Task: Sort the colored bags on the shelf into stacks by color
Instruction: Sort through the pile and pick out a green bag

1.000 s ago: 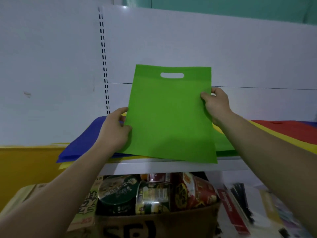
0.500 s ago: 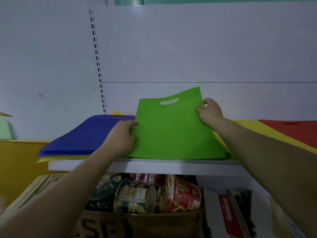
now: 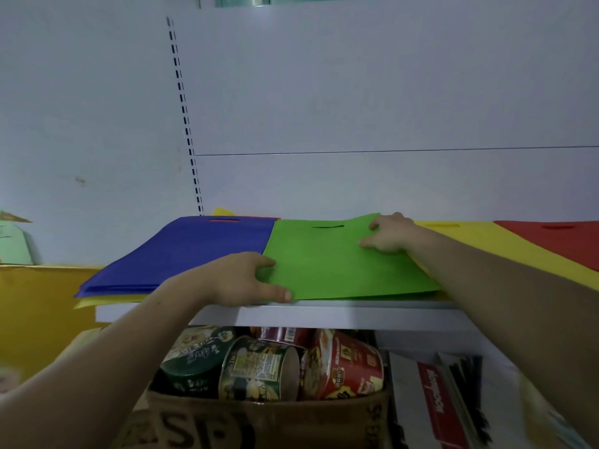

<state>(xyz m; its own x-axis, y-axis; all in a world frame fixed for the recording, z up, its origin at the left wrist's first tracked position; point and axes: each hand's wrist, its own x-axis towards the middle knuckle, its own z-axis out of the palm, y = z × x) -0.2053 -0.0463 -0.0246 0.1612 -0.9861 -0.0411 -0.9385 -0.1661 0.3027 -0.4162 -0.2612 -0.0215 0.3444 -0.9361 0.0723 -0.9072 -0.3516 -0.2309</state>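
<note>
A green bag (image 3: 337, 267) lies flat on the shelf (image 3: 340, 315). Its long axis runs from the front lip toward the back panel (image 3: 356, 92), with the cut-out handle (image 3: 328, 227) at the far end.

It sits between a person's two hands. The right hand (image 3: 389, 236) is the farther one, at the bag's right edge beside the handle. Its fingers (image 3: 372, 225) curl round that edge and pinch it, and the far corner rides up slightly. The left hand (image 3: 236, 280) covers the near left corner with thumb and forefinger spread along the two edges (whether they nip the fabric or only press it cannot be told).

The set-down looks nearly finished. Letting go and squaring the bag would fall first to the left hand, which is nearer the front lip.

A blue stack (image 3: 194, 251) touches the bag's left side. A yellow bag (image 3: 479, 251) and then a red bag (image 3: 557, 244) lie to the right.

Behind them a slotted upright (image 3: 183, 105) runs up the white panel. Below the shelf, a cardboard box (image 3: 259, 419) holds instant-noodle cups (image 3: 256, 367).
</note>
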